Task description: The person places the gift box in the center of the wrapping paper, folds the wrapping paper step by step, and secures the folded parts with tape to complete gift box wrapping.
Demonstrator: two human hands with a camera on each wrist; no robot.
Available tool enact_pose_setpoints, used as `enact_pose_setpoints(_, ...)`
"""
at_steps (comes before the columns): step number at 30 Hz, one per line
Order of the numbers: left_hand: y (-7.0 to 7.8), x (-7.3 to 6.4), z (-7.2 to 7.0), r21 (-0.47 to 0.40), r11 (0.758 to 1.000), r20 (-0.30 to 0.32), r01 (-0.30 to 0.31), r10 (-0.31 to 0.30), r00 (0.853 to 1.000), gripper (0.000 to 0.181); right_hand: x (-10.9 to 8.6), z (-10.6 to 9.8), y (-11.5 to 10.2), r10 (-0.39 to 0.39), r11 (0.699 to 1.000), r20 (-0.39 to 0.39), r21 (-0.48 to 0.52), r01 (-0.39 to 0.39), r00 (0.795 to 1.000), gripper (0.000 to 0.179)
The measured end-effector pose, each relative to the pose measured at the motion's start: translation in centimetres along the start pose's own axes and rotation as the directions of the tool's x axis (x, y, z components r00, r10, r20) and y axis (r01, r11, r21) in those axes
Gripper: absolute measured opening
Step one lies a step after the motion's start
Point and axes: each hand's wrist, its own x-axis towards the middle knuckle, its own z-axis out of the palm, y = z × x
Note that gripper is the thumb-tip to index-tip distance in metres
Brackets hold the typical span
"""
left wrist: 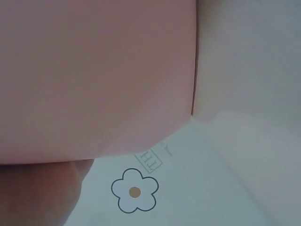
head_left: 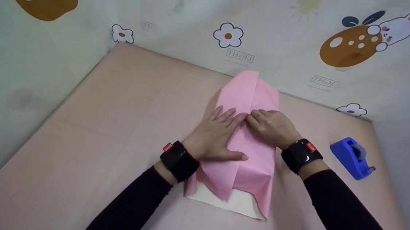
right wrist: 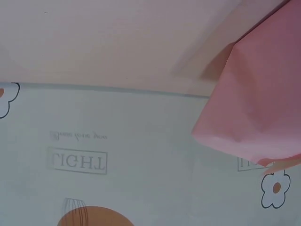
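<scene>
A long pink wrapping-paper parcel (head_left: pixel 257 148) lies on the table, its overlapping flap making a seam down the middle. The near end stands open, showing a cream-white surface (head_left: pixel 242 204). My left hand (head_left: pixel 212 139) rests on the left part with fingers spread, index fingertip at the seam and thumb lower down. Right across from it, my right hand (head_left: pixel 271 127) has curled fingers that pinch at the seam edge; their tips are partly hidden. Pink paper (left wrist: pixel 108 75) fills much of the left wrist view, and a paper corner (right wrist: pixel 263 89) shows in the right wrist view.
A blue tape dispenser (head_left: pixel 351 159) with a roll on it stands on the table to the right of my right wrist. The table (head_left: pixel 117 115) meets a wall covering (head_left: pixel 183 14) printed with flowers and rabbits close beyond the parcel's far end.
</scene>
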Motion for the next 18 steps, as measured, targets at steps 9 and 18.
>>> enact_pose_setpoints(9,0.2,0.1,0.0,0.005,1.000,0.002,0.001,-0.001,1.000,0.108,-1.4,-0.2,0.2,0.081,0.994,-0.068,0.074,-0.076,0.994,0.020)
enact_pose_setpoints(18,0.1,0.1,-0.1,0.003,1.000,0.044,0.004,-0.004,0.999,0.107,-2.8,-0.4,-0.8,0.337,0.917,-0.075,0.252,-0.309,0.938,0.035)
